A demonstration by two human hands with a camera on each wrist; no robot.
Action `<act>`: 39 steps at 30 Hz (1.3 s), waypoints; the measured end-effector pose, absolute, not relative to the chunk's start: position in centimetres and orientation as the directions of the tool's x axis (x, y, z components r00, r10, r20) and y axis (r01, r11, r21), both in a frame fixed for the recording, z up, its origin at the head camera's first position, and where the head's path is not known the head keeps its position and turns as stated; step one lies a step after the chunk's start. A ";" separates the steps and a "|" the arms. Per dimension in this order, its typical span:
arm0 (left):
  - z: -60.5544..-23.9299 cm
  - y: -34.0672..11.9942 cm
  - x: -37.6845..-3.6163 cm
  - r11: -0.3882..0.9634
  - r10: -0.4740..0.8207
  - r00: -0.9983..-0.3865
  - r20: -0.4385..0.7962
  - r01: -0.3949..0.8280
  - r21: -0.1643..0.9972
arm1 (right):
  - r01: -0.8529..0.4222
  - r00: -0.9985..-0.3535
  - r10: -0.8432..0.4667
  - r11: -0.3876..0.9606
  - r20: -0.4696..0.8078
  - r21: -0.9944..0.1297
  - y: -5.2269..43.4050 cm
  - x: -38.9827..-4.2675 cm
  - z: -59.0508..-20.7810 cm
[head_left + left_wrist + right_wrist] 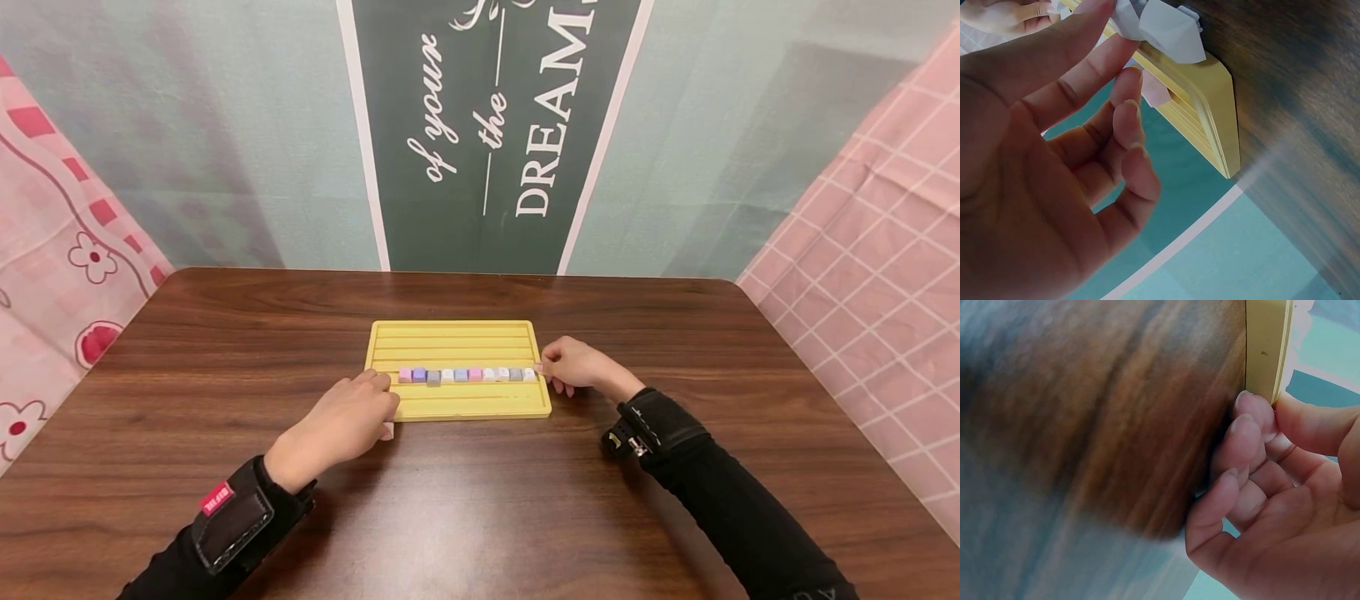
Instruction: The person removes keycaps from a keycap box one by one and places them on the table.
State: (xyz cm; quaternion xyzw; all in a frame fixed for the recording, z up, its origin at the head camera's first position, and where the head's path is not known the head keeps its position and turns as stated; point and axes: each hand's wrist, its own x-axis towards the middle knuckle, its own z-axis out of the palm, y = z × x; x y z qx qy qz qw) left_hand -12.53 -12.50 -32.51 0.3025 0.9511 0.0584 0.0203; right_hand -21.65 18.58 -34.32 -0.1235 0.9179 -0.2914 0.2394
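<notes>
"where's the block row [461, 375]?"
"sideways across the tray [450, 409]. left fingers [1088, 69] pinch a white block [1127, 19] by its near left corner; right fingers [1244, 440] by the row's right end, grip unclear."

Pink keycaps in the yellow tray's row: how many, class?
2: one pink keycap at the row's left end, another just right of the light-blue keycap; others may be hidden.

L grip [348, 415] is bending over the L edge of a yellow tray [457, 408], w/ a pale block [387, 431] peeking out nr its fingertips. R grip [579, 364] is touching the tray's R edge. Row of pastel cubes [461, 375] is running btwn grips. Brown bench [450, 517] is lying under both; dk green lettered banner [465, 225] is hanging beyond.
</notes>
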 end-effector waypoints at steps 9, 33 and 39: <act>-32.6 -12.6 -12.5 0.812 0.575 -0.818 0.000 0.570 0.124 | -0.081 -0.854 -0.367 0.793 -0.369 -0.603 18.5 -21.6 -34.2; -32.4 -12.4 -12.4 0.823 0.560 -0.829 -0.011 0.555 0.120 | -0.068 -0.855 -0.357 0.796 -0.376 -0.602 18.6 -21.7 -34.3; -32.4 -12.5 -12.3 0.819 0.566 -0.824 -0.009 0.562 0.116 | -0.077 -0.856 -0.362 0.796 -0.368 -0.601 18.6 -21.7 -34.3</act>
